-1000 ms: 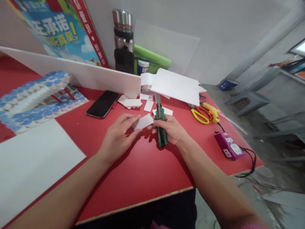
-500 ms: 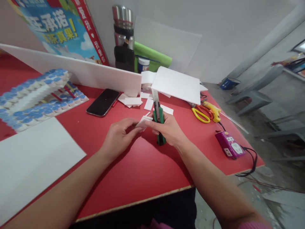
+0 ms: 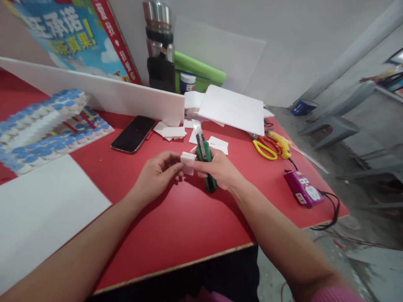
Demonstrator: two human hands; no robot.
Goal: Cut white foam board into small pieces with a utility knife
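Note:
Between both hands, above the red table [image 3: 176,235], is a small white foam-board piece [image 3: 188,164], held upright with a ridge along its top. My left hand [image 3: 157,174] pinches its left side between thumb and fingers. My right hand [image 3: 222,167] grips a green utility knife [image 3: 204,151] in its palm, blade out and pointing away from me; its thumb also presses the white piece's right side. More white offcuts [image 3: 171,131] lie just beyond the hands, next to a black phone [image 3: 134,134].
A blue-and-white model [image 3: 40,142] and a white sheet [image 3: 40,218] lie left. White boards [image 3: 233,110] are at the back by a steel flask [image 3: 159,37]. Yellow-handled scissors [image 3: 266,150], a yellow glue gun [image 3: 281,144] and a purple power box [image 3: 304,188] lie right.
The white piece has been turned from a slant to upright, its flat face now toward me. The knife's blade has tilted further to the left. Both hands still hold on.

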